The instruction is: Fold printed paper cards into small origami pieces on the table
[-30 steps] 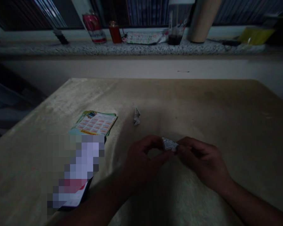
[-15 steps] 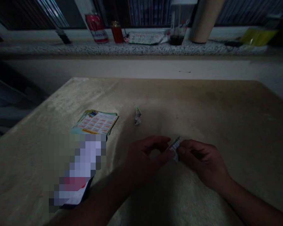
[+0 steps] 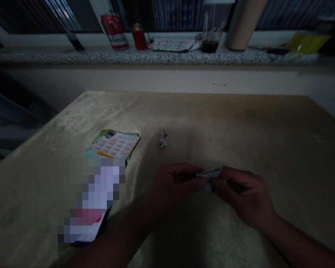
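Low over the tan table (image 3: 240, 123), my left hand (image 3: 173, 186) and my right hand (image 3: 242, 195) meet fingertip to fingertip. Both pinch a small folded piece of printed paper (image 3: 209, 175), which lies nearly flat between them. Another small folded paper shape (image 3: 163, 137) stands on the table a little beyond my left hand. A stack of printed leaflets (image 3: 114, 143) lies to the left, apart from both hands.
A blurred-out flat item (image 3: 92, 204) lies at the table's near left. Behind the table runs a speckled stone sill (image 3: 156, 56) with a red can (image 3: 115, 31), a small red jar (image 3: 139, 37), a dark cup (image 3: 210, 41), a beige cylinder (image 3: 242, 24) and a printed packet (image 3: 173, 44).
The paper piece between my fingers has turned from standing on edge to lying nearly flat, and both hands have sunk slightly toward me. The rest stays put.
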Available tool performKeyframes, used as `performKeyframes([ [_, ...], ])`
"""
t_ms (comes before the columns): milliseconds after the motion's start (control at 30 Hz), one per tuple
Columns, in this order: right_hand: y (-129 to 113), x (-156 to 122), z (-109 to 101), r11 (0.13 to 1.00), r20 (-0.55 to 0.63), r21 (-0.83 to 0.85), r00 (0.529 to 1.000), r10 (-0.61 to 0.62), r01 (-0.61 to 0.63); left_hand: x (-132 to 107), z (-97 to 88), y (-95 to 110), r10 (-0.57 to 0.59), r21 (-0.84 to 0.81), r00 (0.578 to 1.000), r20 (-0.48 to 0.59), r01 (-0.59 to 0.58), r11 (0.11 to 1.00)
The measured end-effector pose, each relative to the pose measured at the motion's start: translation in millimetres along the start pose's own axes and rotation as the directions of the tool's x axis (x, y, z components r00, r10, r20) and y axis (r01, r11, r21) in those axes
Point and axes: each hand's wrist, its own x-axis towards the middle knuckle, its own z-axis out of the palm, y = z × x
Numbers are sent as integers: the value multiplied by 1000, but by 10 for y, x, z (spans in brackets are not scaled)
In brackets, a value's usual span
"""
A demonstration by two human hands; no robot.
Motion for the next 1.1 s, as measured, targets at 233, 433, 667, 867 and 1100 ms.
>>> performKeyframes([
  [233,-28,34,4,999,7,-4,999,41,-41,-13,4,0,62,154,998,-5,-60,986],
  [433,22,27,-69,992,135,37,984,116,-122,-32,-7,57,124,223,987,103,-144,964],
  [667,29,-16,-134,972,297,123,942,158,-202,-42,-13,103,1,147,980,199,-31,989],
  [867,21,-10,-113,972,397,178,915,73,-155,-22,-47,97,-101,70,964,245,86,994],
  [1100,53,-43,-98,981,326,155,943,63,-119,-7,-67,48,-219,26,942,253,219,975],
])
